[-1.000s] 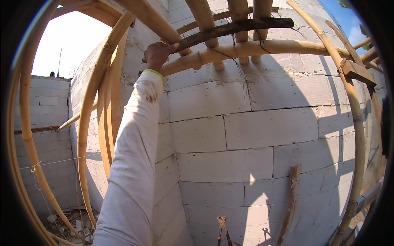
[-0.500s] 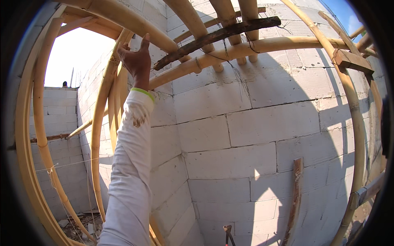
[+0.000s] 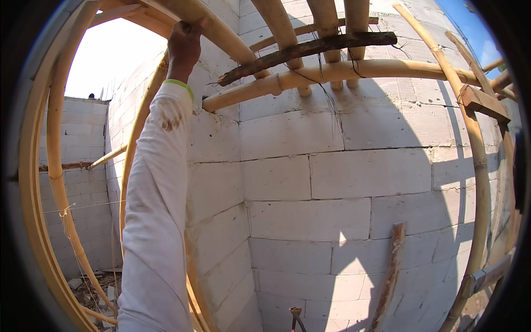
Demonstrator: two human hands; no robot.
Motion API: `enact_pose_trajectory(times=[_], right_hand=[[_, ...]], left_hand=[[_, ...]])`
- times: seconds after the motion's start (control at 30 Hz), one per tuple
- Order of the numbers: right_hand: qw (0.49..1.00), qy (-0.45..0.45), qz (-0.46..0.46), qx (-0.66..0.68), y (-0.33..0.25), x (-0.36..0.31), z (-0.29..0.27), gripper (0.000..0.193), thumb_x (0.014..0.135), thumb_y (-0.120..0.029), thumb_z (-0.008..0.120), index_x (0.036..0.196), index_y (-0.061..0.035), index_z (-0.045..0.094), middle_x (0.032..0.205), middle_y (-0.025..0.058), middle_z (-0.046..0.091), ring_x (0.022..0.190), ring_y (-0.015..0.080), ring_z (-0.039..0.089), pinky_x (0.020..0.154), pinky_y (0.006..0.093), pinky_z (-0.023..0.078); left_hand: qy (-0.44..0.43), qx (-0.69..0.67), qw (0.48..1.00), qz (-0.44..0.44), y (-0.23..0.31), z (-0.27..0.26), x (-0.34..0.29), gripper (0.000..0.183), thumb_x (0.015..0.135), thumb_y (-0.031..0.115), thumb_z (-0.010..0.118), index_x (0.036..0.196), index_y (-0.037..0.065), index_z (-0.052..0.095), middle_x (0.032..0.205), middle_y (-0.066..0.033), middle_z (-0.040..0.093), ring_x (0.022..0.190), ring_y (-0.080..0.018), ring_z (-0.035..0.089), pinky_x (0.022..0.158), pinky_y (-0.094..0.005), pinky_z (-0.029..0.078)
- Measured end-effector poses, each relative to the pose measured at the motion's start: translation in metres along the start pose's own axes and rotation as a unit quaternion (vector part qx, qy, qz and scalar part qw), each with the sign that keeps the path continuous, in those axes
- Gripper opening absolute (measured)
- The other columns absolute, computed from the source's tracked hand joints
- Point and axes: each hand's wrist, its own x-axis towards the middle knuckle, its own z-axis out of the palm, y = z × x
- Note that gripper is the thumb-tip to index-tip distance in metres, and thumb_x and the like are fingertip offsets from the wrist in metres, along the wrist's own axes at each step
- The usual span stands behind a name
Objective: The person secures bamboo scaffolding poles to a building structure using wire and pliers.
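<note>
Left hand (image 3: 184, 48) is holding overhead pole (image 3: 225, 42) in its grip, seemingly steadying it; wires (image 3: 332, 101) are hanging by dark stick (image 3: 304, 51), likely serving as ties. Right grip unseen.

Building site: unplastered block walls (image 3: 286, 177), tied bamboo poles (image 3: 229, 44), rubble (image 3: 77, 283) lower left.

The person's left arm (image 3: 157, 210), in a long white fabric sleeve (image 3: 149, 254), reaches upward, nearly straight, below its narrow lime-green cuff (image 3: 181, 84). A brown smear (image 3: 170, 122) marks the sleeve just below the cuff. Above the cuff, the bare wrist (image 3: 180, 72) leads to the raised left hand (image 3: 185, 47), its fingers (image 3: 176, 34) bent and its thumb (image 3: 199, 26) farther up and rightward from the cuff; how tightly the fingers curl is hidden.
</note>
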Motion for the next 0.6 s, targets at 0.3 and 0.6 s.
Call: enact_pose_trajectory(times=[0.3, 0.6], right_hand=[[0.984, 0.045, -0.154, -0.078, 0.060, 0.022, -0.007, 0.045, 0.076, 0.006, 0.054, 0.119, -0.0052, 0.057, 0.082, 0.0039, 0.061, 0.067, 0.0135, 0.054, 0.059, 0.0294, 0.046], [0.971, 0.024, -0.185, -0.152, 0.042, -0.022, -0.028, 0.073, 0.072, 0.017, 0.048, 0.141, -0.0057, 0.039, 0.129, 0.0118, 0.048, 0.101, 0.0251, 0.062, 0.077, 0.0330, 0.054]], left_hand=[[0.070, -0.025, 0.997, 0.004, -0.001, 0.011, -0.026, 0.041, 0.091, 0.024, 0.066, 0.117, -0.006, 0.058, 0.109, -0.0125, 0.068, 0.105, -0.0194, 0.064, 0.095, -0.0292, 0.046], [-0.284, -0.255, 0.904, -0.192, 0.125, -0.040, -0.389, 0.036, 0.096, 0.019, 0.057, 0.124, -0.003, 0.054, 0.116, -0.0145, 0.064, 0.110, -0.0199, 0.061, 0.099, -0.0337, 0.045]])
